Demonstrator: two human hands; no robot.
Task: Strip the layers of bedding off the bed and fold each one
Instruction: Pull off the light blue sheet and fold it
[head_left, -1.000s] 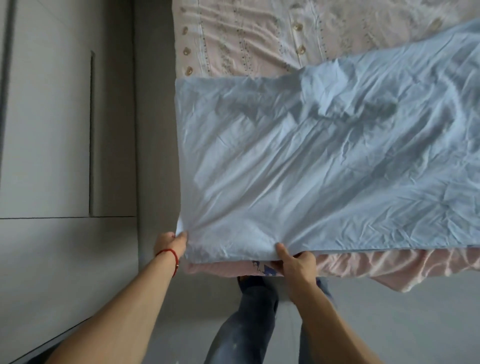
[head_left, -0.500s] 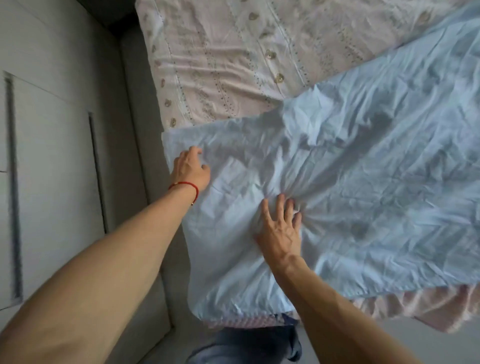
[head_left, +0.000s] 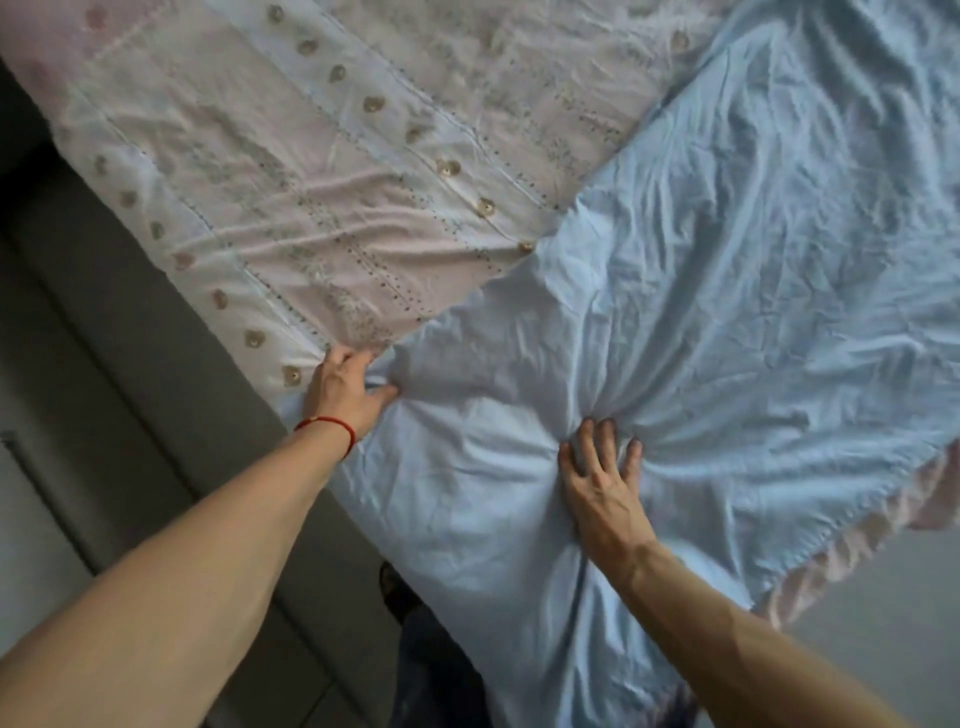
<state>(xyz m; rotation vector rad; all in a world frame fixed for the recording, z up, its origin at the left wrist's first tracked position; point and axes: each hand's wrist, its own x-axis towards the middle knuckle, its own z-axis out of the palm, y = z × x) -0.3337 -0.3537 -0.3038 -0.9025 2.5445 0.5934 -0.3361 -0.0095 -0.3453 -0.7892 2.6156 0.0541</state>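
A crumpled light-blue sheet (head_left: 727, 312) lies across the near part of the bed, over a pale pink patterned bed cover (head_left: 363, 171) with rows of small round motifs. My left hand (head_left: 345, 389), a red string on its wrist, is at the sheet's far left corner; its curled fingers and thumb pinch a bunch of the blue fabric. My right hand (head_left: 602, 467) presses down on the sheet with fingers spread, and creases fan out from its fingertips.
A pink frilled edge (head_left: 857, 540) hangs out from under the blue sheet at the right. Grey floor (head_left: 130, 338) runs along the bed's left side, with pale wall or cupboard panels beyond. My legs in jeans (head_left: 431, 649) stand against the bed.
Both hands left the sheet's near edge and moved up onto it. The left has reached the far corner and taken hold; the right presses mid-sheet. The view has swung and leaned in.
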